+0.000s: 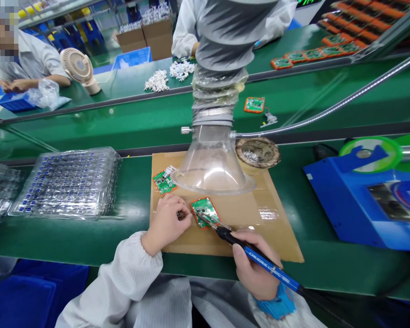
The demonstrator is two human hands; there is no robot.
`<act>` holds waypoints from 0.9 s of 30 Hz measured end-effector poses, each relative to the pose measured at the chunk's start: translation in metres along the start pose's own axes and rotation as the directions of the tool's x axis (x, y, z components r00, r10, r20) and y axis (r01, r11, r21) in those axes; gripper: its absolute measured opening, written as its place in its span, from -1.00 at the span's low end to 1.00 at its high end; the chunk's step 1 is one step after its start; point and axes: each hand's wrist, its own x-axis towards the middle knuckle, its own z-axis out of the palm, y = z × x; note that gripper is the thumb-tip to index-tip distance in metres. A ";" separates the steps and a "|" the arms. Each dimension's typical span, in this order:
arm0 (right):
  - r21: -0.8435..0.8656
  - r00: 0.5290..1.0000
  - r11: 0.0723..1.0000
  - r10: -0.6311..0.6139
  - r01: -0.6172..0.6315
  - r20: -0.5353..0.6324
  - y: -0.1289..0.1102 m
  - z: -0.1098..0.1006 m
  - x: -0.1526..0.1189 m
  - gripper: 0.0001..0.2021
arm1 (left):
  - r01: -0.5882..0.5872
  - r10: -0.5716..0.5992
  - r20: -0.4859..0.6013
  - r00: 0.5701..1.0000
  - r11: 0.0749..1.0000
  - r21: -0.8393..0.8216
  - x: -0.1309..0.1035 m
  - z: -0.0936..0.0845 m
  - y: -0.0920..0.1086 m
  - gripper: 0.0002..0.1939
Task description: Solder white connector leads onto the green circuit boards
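My right hand (258, 264) grips a blue-and-black soldering iron (266, 266). The iron's metal tip reaches over a green circuit board (205, 213) with an orange border, which lies on a brown cardboard sheet (259, 228). At that board's left edge my left hand (169, 223) is closed in a pinch; what the fingertips hold is too small to make out. Just beyond the left hand lies a second circuit board (164, 181) with a small white part by its upper corner. Above the cardboard hangs a clear fume hood (215, 164) on a grey hose (222, 45).
Stacked clear plastic trays (71, 182) stand at left. A stained round dish (258, 152) sits behind the cardboard; a blue solder-reel stand (348, 205) is at right. Another board (254, 105) lies on the green strip beyond. Two co-workers sit across, near a fan (77, 66).
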 end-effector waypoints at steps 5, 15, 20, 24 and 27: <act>0.017 1.000 1.000 -0.005 0.005 0.014 0.000 0.000 0.001 -0.90 | -0.007 0.007 0.000 1.000 1.000 0.000 -0.001 0.000 -0.001 -0.82; 0.021 1.000 1.000 0.009 -0.009 0.002 0.000 -0.002 -0.001 -0.90 | 0.002 -0.002 0.008 1.000 1.000 0.004 -0.001 0.000 0.000 -0.82; 0.039 1.000 0.999 0.009 -0.009 0.003 0.001 0.000 0.000 -0.89 | -0.003 0.003 0.008 1.000 1.000 -0.004 -0.001 -0.001 0.000 -0.82; 0.014 1.000 1.000 0.003 -0.003 -0.010 -0.001 -0.001 0.002 -0.91 | -0.009 0.009 0.004 1.000 1.000 -0.003 -0.001 0.000 -0.001 -0.82; 0.022 1.000 1.000 0.008 -0.008 0.004 -0.003 -0.001 0.003 -0.91 | -0.008 0.008 0.010 1.000 1.000 0.000 -0.001 0.000 -0.001 -0.82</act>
